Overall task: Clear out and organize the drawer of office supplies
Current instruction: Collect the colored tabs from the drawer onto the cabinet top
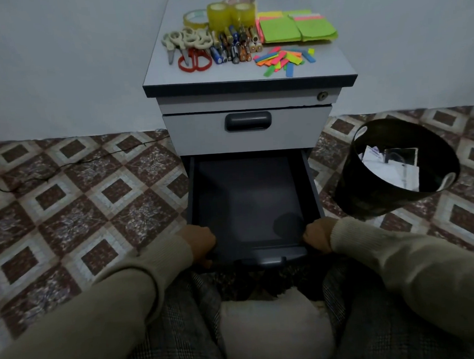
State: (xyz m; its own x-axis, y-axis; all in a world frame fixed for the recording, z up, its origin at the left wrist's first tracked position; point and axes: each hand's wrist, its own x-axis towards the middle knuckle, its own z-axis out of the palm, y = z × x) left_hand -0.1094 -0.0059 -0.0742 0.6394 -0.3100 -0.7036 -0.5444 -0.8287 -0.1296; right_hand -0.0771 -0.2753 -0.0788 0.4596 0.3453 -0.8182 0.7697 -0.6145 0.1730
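Now 2 hands (257,240) on open drawer (248,201)

Dim, cool light. Plain pale wall (57,65) behind, no visible features. Floor (73,206) is tiled in a maroon/cream diamond pattern. Thin black cable (63,166) runs across the tiles on the left, near the wall base. Black round bin (370,196) on the floor, right side.

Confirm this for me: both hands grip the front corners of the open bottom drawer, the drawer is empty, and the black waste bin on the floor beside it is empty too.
One thing is wrong: the black waste bin is not empty; the head view shows papers inside it. The rest stands: the left hand and right hand grip the front corners of the open bottom drawer, which is empty.
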